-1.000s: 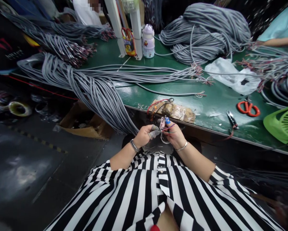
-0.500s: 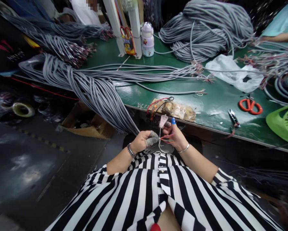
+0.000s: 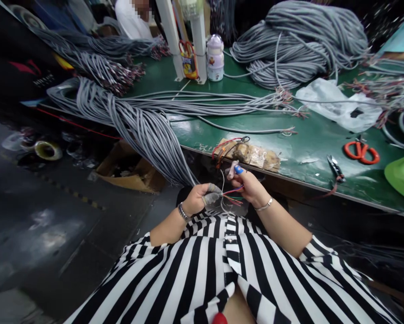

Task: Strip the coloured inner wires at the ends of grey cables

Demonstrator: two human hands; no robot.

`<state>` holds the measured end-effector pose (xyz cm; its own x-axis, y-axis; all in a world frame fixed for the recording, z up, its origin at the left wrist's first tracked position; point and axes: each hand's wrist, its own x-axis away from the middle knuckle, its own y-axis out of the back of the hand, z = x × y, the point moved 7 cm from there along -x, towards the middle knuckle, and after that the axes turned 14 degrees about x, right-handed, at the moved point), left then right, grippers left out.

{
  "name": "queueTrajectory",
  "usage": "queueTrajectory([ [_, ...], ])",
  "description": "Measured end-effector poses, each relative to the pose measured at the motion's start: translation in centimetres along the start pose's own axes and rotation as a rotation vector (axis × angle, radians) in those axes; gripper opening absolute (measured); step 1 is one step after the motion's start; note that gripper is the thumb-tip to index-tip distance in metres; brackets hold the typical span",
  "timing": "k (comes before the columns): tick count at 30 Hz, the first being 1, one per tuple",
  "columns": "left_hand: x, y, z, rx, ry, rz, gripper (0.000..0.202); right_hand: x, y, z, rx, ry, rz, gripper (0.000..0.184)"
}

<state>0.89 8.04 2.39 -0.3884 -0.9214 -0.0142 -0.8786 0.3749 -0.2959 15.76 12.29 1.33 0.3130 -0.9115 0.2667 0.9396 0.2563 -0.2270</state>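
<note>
My left hand (image 3: pixel 202 198), with grey coverings on thumb and finger, pinches the end of a grey cable. From that end fan out thin coloured wires (image 3: pixel 234 199), red, green and blue among them, and a white strand. My right hand (image 3: pixel 248 184), a blue cover on one fingertip, is closed on some of these wires, a red and a blue one. A pale pinkish piece (image 3: pixel 232 170) shows at its fingers; I cannot tell what it is. A thick bundle of grey cables (image 3: pixel 154 139) hangs off the table edge beside my left hand.
On the green table (image 3: pixel 215 121) lie a worn wooden block (image 3: pixel 256 155), orange-handled scissors (image 3: pixel 361 152), small cutters (image 3: pixel 336 168), a plastic bag (image 3: pixel 340 105) and a green basket (image 3: pixel 402 180). A bottle (image 3: pixel 215 58) stands behind. Below left is a cardboard box (image 3: pixel 127 173). Other people sit across the table.
My right hand has shifted slightly, and its blue-covered fingertip now lies over the pale piece. Several wires that ran to it now end free. The view has swung a little left.
</note>
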Motion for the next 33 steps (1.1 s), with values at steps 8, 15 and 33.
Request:
queueTrajectory([
  [8,-2.8,0.6,1.3,0.088,0.038,-0.049,0.045,-0.4,0.3,-0.9,0.008,0.043,-0.095,0.062],
  [15,-4.3,-0.5,1.5,0.082,0.046,0.036,0.046,-1.1,-0.2,-1.1,-0.225,-0.064,-0.094,0.053],
  [33,-1.5,-1.0,2.2,0.049,0.111,0.134,0.044,-0.7,0.8,-3.3,-0.355,-0.091,0.038,0.056],
])
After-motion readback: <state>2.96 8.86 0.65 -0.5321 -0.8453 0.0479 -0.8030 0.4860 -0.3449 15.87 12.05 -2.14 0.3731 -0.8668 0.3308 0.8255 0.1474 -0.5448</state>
